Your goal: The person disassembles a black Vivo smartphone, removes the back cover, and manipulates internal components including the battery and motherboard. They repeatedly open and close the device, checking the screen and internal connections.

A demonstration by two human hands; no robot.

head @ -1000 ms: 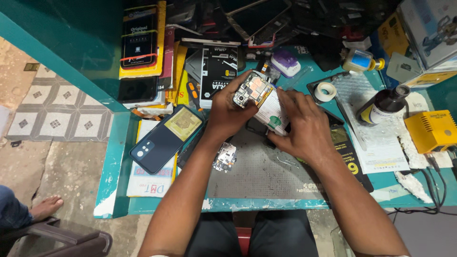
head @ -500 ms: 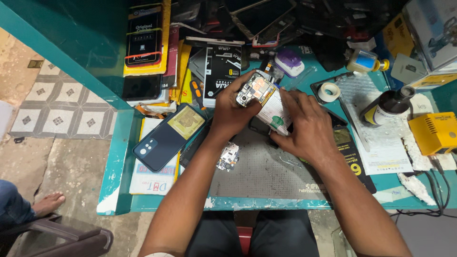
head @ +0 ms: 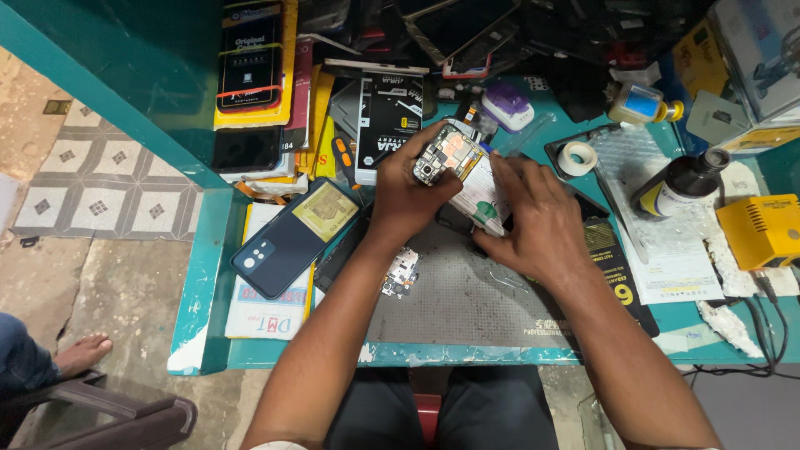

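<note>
Teal workbench [head: 208,275] carries a grey mat [head: 467,300]; above it the left hand [head: 408,196] grips an opened phone [head: 458,171], the right hand [head: 537,221] curled closed on its lower end. Beyond stands a brown bottle [head: 679,183].

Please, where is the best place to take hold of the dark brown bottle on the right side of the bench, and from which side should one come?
Probably around its dark body, below the neck. The brown bottle lies tilted, its cap toward the yellow box, so come from above, fingers across its round sides. The right hand is the nearer one, but both hands are on the opened phone.
</note>
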